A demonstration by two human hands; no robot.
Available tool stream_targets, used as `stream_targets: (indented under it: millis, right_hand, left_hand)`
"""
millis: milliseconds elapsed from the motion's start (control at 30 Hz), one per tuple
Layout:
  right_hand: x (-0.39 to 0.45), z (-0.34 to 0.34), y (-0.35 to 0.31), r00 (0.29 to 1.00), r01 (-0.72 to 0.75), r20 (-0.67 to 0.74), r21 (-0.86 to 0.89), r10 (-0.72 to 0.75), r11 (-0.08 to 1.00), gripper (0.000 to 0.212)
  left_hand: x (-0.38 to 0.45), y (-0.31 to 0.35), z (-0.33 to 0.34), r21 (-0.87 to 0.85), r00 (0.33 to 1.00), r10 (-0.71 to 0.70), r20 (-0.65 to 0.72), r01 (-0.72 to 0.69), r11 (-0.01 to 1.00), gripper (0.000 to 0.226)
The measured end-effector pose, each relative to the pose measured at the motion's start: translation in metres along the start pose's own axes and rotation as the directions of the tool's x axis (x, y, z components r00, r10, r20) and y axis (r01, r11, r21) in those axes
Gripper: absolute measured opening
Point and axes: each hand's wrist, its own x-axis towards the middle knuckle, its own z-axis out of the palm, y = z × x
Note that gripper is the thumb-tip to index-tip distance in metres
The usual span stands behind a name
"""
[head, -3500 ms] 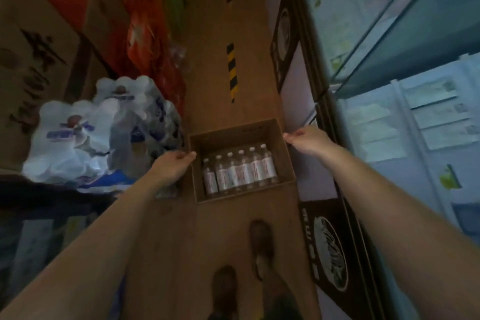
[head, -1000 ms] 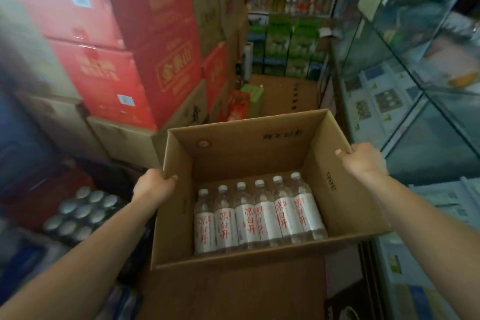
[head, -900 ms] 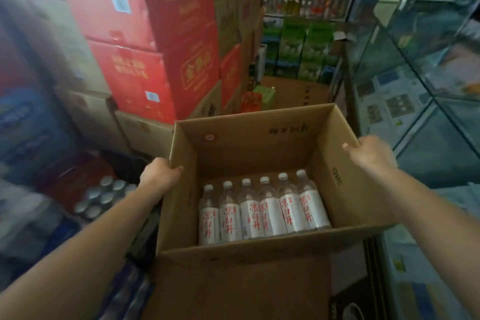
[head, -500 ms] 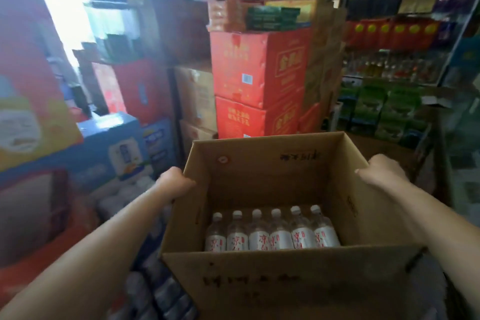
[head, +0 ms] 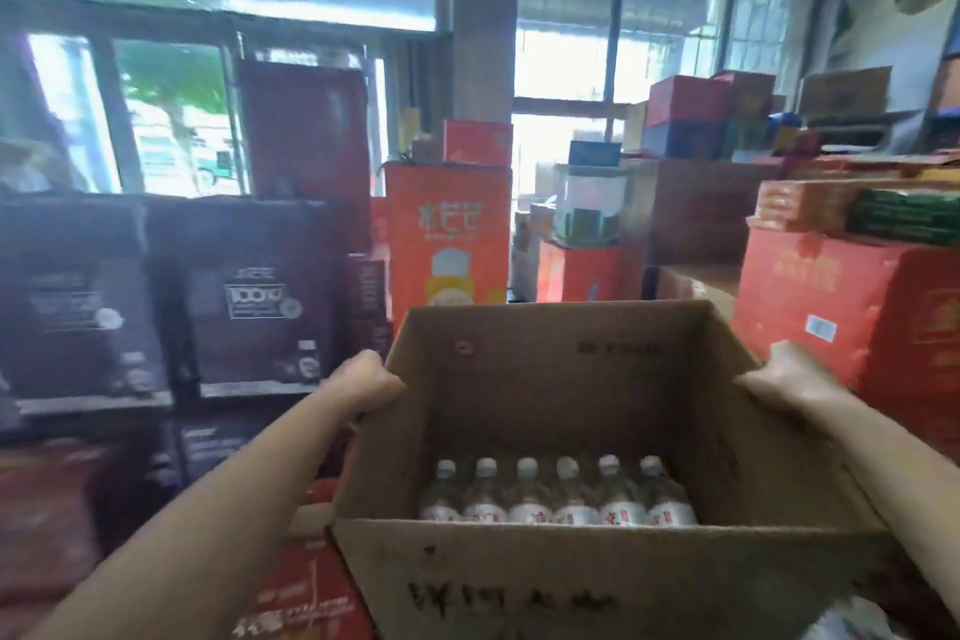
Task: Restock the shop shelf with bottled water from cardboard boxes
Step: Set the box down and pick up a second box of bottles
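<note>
A: Status. You're carrying the cardboard box [head: 561, 431] chest-high; left hand [head: 363, 379] grips its left wall at the rim, right hand [head: 784, 379] grips the right wall, fingers curled over both edges.

B: Load?

A: One row of six water bottles [head: 558, 494], upright against the box wall nearest you, between your two hands and below them.

B: What changed?

A: Seconds ago the box sat on the floor; you've lifted it and swung round. Ahead of your hands are now stacked red cartons [head: 852, 307], dark cartons [head: 156, 296] beyond your left hand, and windows [head: 171, 120] behind.

B: Meaning?

A: Pickup done, transport under way. No shelf in view yet, so expect more turning before you unload.
</note>
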Motion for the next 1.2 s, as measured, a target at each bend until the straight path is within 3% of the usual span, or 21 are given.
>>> stream_targets:
  millis: [133,333,600,800,1067,1200]
  right_hand:
    - [0.001,0.014,-0.056,0.987,0.129,0.087,0.107,-0.138,0.986,0.02]
    - [-0.018,0.027,-0.101,0.965,0.215,0.14,0.074,-0.224,0.974,0.013]
    - [-0.033,0.014,-0.123,0.959,0.248,0.123,0.067,-0.254,0.967,0.019]
    - [-0.051,-0.035,-0.15,0.939,0.322,0.105,0.069,-0.328,0.944,0.024]
    - [-0.104,-0.067,-0.229,0.865,0.464,0.14,0.142,-0.482,0.874,0.039]
    - [-0.141,-0.039,-0.28,0.809,0.511,0.197,0.231,-0.554,0.828,0.022]
  left_hand:
    - [-0.03,-0.037,-0.043,-0.023,0.992,-0.09,-0.088,0.088,0.996,0.018]
    - [-0.065,-0.072,-0.078,-0.053,0.961,-0.211,-0.18,0.204,0.977,0.024]
    - [-0.082,-0.077,-0.096,-0.1,0.952,-0.252,-0.171,0.238,0.966,0.03]
    - [-0.098,-0.063,-0.141,-0.114,0.957,-0.212,-0.2,0.192,0.975,0.025]
    - [-0.149,-0.092,-0.235,-0.079,0.914,-0.248,-0.321,0.235,0.969,0.022]
    - [-0.189,-0.142,-0.268,-0.131,0.857,-0.359,-0.369,0.334,0.933,0.025]
